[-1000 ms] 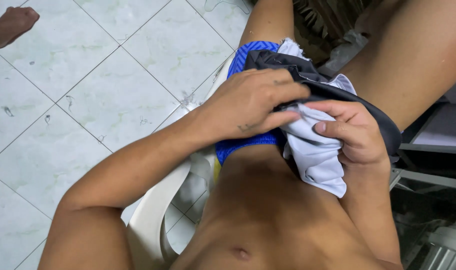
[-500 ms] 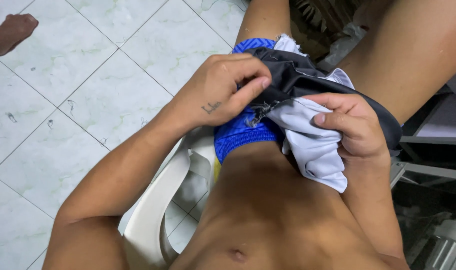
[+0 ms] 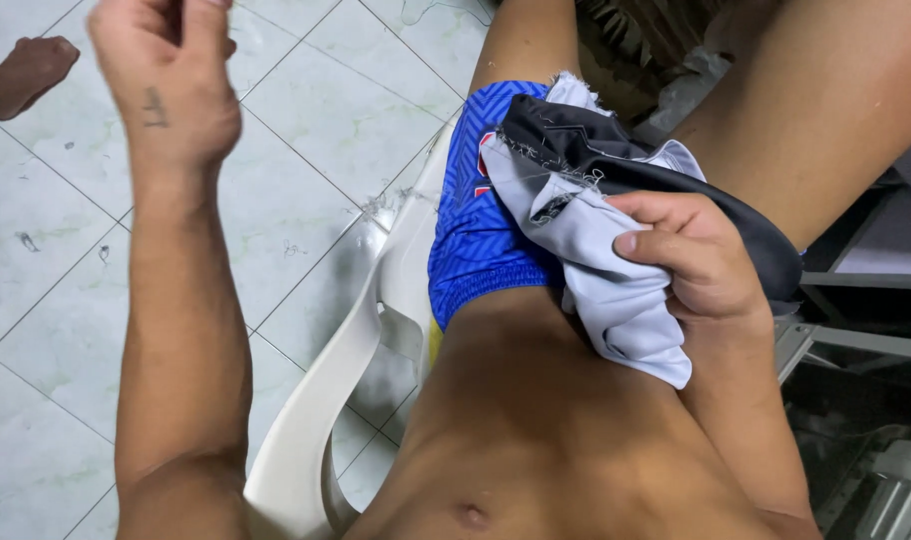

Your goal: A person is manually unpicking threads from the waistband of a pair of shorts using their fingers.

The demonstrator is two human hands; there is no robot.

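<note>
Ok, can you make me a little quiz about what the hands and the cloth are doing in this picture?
1. True or false: the right hand grips the grey and black cloth on the lap.
2. Where is the left hand? A) pressed on the cloth B) raised over the tiled floor, away from the cloth C) resting on the white plastic chair
3. Fill in: the shorts under the cloth are ____ in colour.

Key: 1 true; 2 B; 3 blue. The left hand's fingers are bunched at the top edge of the view, so whether they pinch anything cannot be told.
</note>
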